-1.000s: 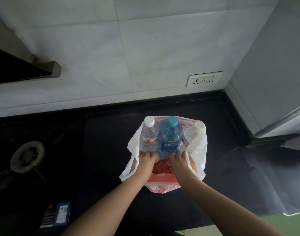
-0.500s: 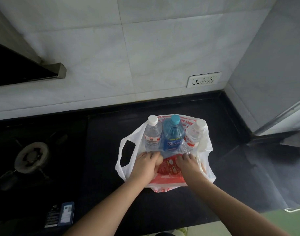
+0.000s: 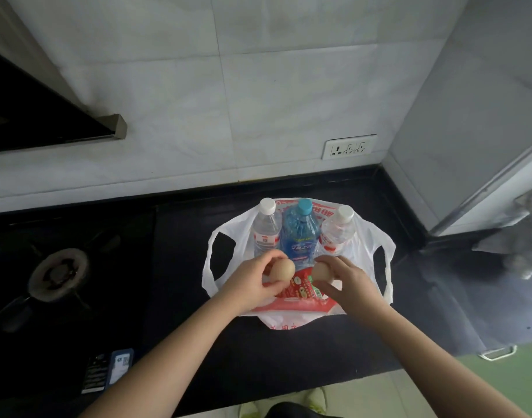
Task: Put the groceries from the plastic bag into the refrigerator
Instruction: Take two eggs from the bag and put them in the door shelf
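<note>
A white plastic bag (image 3: 373, 245) lies spread open on the black counter (image 3: 180, 267). Three bottles stand at its back: a clear one with a white cap (image 3: 266, 229), a blue one with a blue cap (image 3: 299, 233), and a tilted clear one (image 3: 337, 230). A red snack packet (image 3: 302, 289) lies in front of them. My left hand (image 3: 252, 282) is shut on a brown egg (image 3: 282, 269) just above the bag. My right hand (image 3: 346, 280) is shut on a second brown egg (image 3: 320, 272) beside it.
A gas burner (image 3: 58, 274) sits at the left of the counter, with a phone and a dark card (image 3: 107, 369) near the front edge. A wall socket (image 3: 349, 146) is behind the bag. A grey refrigerator side (image 3: 469, 116) stands at the right, a crumpled cloth (image 3: 521, 251) below it.
Both hands were down inside the bag among the groceries. They have come up, each holding a brown egg. The bag's sides have fallen open and flatter.
</note>
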The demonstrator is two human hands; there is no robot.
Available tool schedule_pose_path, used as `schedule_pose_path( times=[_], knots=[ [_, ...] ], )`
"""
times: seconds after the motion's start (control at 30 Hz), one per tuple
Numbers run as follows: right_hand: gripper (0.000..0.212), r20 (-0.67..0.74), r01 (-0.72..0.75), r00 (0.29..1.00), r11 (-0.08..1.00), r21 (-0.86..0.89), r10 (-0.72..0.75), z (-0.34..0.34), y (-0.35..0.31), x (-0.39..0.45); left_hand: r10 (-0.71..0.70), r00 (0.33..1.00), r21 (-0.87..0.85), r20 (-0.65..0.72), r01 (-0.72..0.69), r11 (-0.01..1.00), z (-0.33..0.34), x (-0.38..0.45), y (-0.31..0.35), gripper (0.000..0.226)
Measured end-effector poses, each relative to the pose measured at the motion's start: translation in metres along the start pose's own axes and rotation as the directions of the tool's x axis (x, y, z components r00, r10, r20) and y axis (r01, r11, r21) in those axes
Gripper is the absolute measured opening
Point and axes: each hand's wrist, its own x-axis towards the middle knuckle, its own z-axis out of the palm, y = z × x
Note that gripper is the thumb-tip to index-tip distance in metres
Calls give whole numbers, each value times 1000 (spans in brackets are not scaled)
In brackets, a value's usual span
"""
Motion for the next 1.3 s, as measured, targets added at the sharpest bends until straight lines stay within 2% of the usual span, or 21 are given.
schedule_pose_path(
  times=[0.07,0.13,0.23,0.33,0.4,0.47,0.57,0.67,0.73,0.93,1.1,1.13,1.23,1.3],
  knots=[
    [35,-6,-79,997,979,186,82,-7,-16,-8,-71,996,-169,-45,63,984,-5,-11,5,42],
    [31,5,-151,987,920,361,160,-12,-30,-15,-157,986,-399,-48,125,908,-9,-22,9,37],
    [36,27,-182,978,794,580,205,-18,-50,-24,-250,967,-695,-39,154,703,-11,-38,13,37],
    [45,61,-204,962,550,810,267,-14,-67,-35,-270,963,-886,-3,123,446,-19,-54,19,48],
    [49,92,-202,951,369,907,295,-11,-74,-40,-267,964,-935,2,96,341,-27,-65,22,51],
    [49,120,-194,947,232,953,298,-9,-80,-45,-252,968,-957,-2,71,283,-35,-78,25,60],
    [43,159,-179,945,47,983,286,-5,-88,-52,-211,977,-963,-19,38,266,-47,-95,28,86],
    [40,186,-162,944,-109,981,273,1,-96,-58,-196,979,-959,-49,9,285,-57,-111,32,86],
    [40,203,-171,946,-141,975,255,4,-97,-61,-212,975,-953,-70,-3,303,-57,-120,33,87],
    [44,344,-318,928,-179,931,144,8,-103,-68,-310,931,-963,-191,-117,241,-51,-156,42,78],
    [41,454,-443,890,-170,880,30,8,-109,-74,-469,832,-949,-295,-199,244,-31,-199,56,81],
    [41,478,-468,878,-169,868,20,11,-110,-75,-499,809,-946,-310,-209,248,-26,-208,57,76],
    [45,543,-540,839,-175,823,-39,22,-114,-80,-595,726,-938,-345,-249,240,-7,-235,59,37],
    [33,601,-605,796,-117,788,-72,34,-121,-87,-649,666,-930,-367,-289,229,5,-257,59,35]
  ],
)
